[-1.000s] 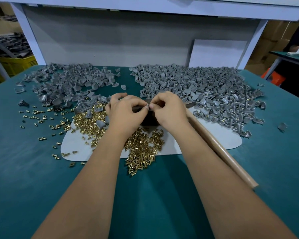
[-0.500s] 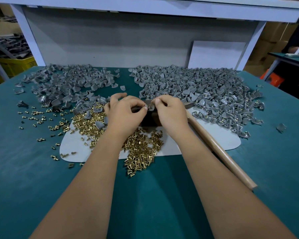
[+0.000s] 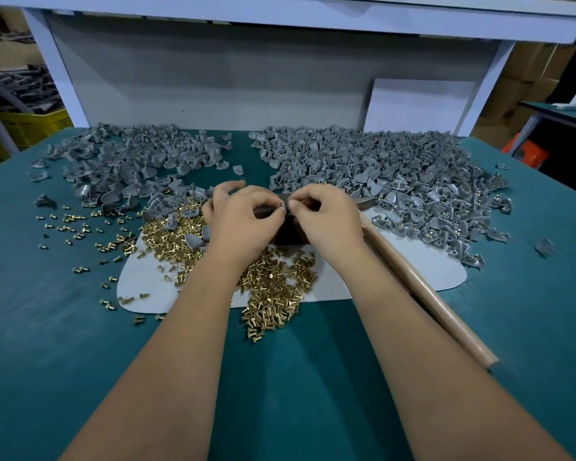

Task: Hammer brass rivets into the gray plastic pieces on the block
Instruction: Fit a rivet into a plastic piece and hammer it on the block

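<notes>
My left hand [image 3: 243, 216] and my right hand [image 3: 326, 216] meet fingertip to fingertip over a dark block [image 3: 288, 232] at the table's middle. Between them they pinch a small gray plastic piece [image 3: 282, 205]; whether a rivet is in it is hidden by the fingers. Brass rivets [image 3: 273, 287] lie heaped in front of the block and to its left. A hammer lies under my right forearm, its wooden handle [image 3: 423, 294] running toward the near right and its metal head [image 3: 366, 202] poking out behind my right hand.
Gray plastic pieces lie in two big piles, back left [image 3: 123, 168] and back right [image 3: 396, 174]. A pale mat [image 3: 413, 271] sits on the teal table [image 3: 47, 327]. Loose rivets [image 3: 70, 224] are scattered left. A white frame and backboard [image 3: 213, 78] close the rear.
Both hands stay over the block. The fingertips have drawn closer together around the small gray piece, with slight finger movement only. The hammer has not moved.
</notes>
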A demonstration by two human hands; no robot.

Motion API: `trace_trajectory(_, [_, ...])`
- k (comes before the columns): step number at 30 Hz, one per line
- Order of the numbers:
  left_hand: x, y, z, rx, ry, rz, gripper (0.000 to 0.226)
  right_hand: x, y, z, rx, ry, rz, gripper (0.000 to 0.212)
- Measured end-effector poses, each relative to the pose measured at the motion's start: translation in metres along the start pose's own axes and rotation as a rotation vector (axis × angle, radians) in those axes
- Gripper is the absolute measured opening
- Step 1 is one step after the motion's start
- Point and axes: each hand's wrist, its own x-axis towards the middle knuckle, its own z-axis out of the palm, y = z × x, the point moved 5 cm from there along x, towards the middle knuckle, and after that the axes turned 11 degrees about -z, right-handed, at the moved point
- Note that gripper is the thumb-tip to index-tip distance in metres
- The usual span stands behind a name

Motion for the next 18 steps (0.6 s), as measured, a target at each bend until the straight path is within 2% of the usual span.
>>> trace_trajectory(4, [0.000, 0.001, 0.003, 0.017, 0.004, 0.003, 0.005, 0.001, -0.001, 0.001, -0.092, -0.014, -0.029, 0.010])
trace_trajectory(8, [-0.003, 0.006, 0.003, 0.020, 0.034, 0.006, 0.007, -0.002, -0.002, -0.014, -0.006, 0.041, 0.048, 0.014])
trace_trajectory(10, [-0.004, 0.006, 0.003, 0.006, 0.029, -0.013, 0.011, -0.004, 0.004, -0.038, -0.268, 0.087, 0.091, 0.015])
trace_trajectory(13, [-0.004, 0.005, 0.002, 0.003, 0.027, -0.044, 0.010, -0.020, 0.019, -0.064, -0.662, -0.091, 0.216, 0.030])
trace_trajectory(16, [-0.005, 0.005, 0.002, -0.020, 0.024, -0.075, 0.008, -0.039, 0.026, -0.062, -0.791, -0.240, 0.248, 0.023])
trace_trajectory(18, [-0.006, 0.004, 0.002, -0.020, 0.022, -0.086, 0.008, -0.042, 0.026, -0.058, -0.798, -0.267, 0.283, 0.030])
